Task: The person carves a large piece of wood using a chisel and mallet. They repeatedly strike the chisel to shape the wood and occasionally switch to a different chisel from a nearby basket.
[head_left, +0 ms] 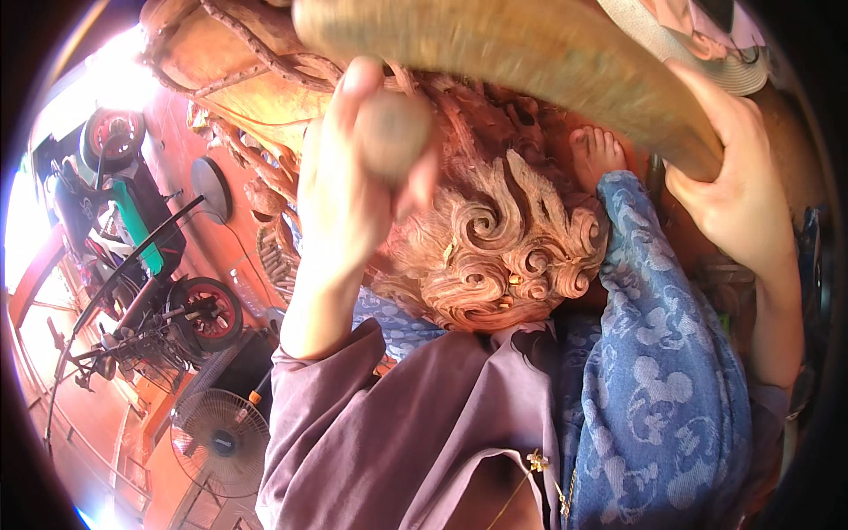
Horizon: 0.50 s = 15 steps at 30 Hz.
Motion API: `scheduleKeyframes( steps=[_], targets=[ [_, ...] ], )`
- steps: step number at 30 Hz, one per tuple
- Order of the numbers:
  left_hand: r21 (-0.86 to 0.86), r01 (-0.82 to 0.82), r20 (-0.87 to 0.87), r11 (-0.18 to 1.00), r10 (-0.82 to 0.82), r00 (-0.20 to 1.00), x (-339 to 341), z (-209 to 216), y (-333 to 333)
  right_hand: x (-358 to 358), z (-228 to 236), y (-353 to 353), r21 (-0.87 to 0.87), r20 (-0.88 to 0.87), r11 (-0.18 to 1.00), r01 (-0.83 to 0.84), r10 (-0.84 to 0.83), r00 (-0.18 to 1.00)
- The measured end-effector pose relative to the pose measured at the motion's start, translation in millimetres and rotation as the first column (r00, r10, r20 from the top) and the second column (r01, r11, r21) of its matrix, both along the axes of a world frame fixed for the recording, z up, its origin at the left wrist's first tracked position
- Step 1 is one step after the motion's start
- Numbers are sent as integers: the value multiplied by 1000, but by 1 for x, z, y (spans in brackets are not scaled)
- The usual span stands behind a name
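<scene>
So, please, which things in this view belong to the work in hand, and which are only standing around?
Belong to the work:
- curved wooden club, blurred, in the right hand
- round-ended tool, working end not visible, in the left hand
- carved wood with curls, below the hands

Apparently just around:
- motorbike with a green panel
- fan

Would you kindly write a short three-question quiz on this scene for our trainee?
1. Which hand grips the long curved piece that shows above the carved wood in the picture?
2. True or false: the left hand is empty.
3. Fill the gap: the picture's lower left shows a round electric ____.

Key:
1. The right hand.
2. False; it holds a blurred, round-ended object.
3. Fan.
</scene>
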<state>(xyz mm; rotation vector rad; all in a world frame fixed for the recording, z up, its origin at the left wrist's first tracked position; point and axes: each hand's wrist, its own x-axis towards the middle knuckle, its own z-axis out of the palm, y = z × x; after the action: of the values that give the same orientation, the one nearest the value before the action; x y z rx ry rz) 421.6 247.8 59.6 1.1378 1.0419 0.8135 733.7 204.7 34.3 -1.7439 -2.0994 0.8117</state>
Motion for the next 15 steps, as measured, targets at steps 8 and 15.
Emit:
scheduleKeyframes(
  steps=[8,15],
  targets=[
    [-109,125,416,986,-69,907,-7,19,16,2,-23,-17,-66,-211,985,157,-167,963],
    [-270,-56,273,961,132,953,-2,10,3,-14,-16,-18,-59,-168,993,98,-106,980]
  ],
)
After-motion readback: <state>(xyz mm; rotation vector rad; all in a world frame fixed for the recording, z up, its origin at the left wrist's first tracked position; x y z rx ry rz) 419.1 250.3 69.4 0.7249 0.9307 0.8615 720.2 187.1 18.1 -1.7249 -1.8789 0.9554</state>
